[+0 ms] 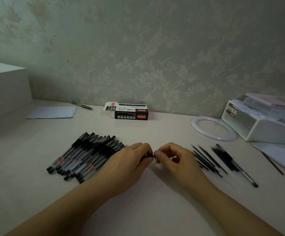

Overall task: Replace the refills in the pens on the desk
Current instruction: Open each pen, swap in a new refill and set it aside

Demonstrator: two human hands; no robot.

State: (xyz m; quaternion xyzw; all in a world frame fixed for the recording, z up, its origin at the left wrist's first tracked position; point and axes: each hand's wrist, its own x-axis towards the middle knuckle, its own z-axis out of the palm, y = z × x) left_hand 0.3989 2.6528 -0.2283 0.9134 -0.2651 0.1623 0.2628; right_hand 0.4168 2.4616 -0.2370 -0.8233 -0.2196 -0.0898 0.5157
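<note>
A pile of several black-capped gel pens (85, 155) lies on the desk left of centre. My left hand (131, 160) grips one black pen (149, 156), of which only a short dark bit shows between my hands. My right hand (174, 159) pinches that pen's end with thumb and forefinger. Several loose thin refills (206, 159) lie fanned out just right of my right hand. Further right lies a single pen (237, 166) with its tip toward me.
A black and white refill box (129, 112) stands open near the wall. A white ring (213, 127) and a white organiser tray (264, 121) sit at the right, above loose papers (281, 155). A paper sheet (53, 112), another pen (82, 105) and a white box (3, 89) are at the left.
</note>
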